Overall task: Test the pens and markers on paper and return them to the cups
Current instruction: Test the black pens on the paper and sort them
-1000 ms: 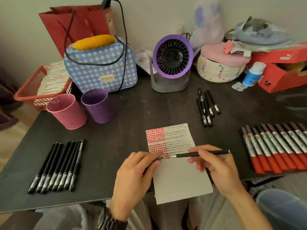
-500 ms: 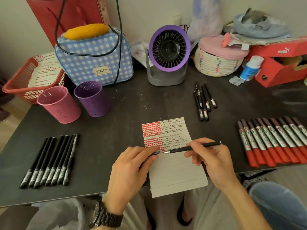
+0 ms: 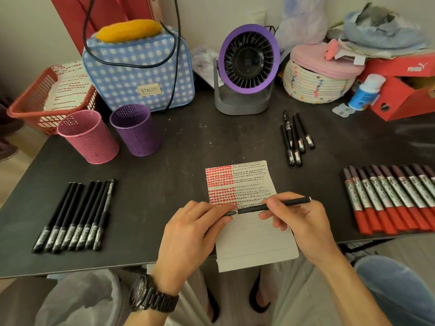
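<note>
Over the middle of the paper point(image 3: 255, 241) we hold one black pen point(image 3: 290, 202) in our right hand point(image 3: 306, 224), thumb and fingers pinched round its barrel. Its long axis runs almost level across the paper, writing end pointing left. Our left hand point(image 3: 190, 234) pinches the cap point(image 3: 230, 213) just off that end, in line with the barrel; whether they touch is hard to tell. Capping, we judge, needs a straight slide along that axis. The pink cup point(image 3: 88, 137) and purple cup point(image 3: 136, 130) stand well up-left of the paper, nearer the left hand
</note>
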A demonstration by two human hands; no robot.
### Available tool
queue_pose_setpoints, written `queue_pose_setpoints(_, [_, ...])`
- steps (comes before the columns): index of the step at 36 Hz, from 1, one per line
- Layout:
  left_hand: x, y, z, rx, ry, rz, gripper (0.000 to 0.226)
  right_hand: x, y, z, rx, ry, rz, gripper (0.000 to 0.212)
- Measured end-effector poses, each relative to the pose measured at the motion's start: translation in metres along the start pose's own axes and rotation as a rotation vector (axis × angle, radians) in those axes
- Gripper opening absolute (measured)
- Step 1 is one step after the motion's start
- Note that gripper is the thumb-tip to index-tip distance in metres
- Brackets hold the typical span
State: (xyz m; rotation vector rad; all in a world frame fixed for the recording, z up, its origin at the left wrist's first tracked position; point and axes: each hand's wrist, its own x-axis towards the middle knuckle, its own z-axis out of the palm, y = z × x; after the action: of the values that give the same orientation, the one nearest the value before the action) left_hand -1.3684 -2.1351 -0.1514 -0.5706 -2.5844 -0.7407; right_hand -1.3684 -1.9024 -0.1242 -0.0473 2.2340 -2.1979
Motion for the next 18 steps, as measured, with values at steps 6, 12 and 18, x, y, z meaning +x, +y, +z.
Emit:
queue_pose_setpoints(6, [-0.0018,-0.0005,0.0016,0.037,0.01,0.076,0.03,0.0004,-0.0065,0.0094,-0.069,-0.081,-0.01,0.018])
queue_pose_setpoints(12, [-0.0033,-0.0023,0.0027,0.065,0.014,0.106,0.033,0.0029,-0.0019,0.0099,-0.109,-0.105,-0.006,0.021])
queue_pose_setpoints(18, [-0.0046,-0.0027,0.0033,0.079,0.006,0.118,0.032,0.0025,-0.0012,0.009,-0.155,-0.118,-0.004,0.018])
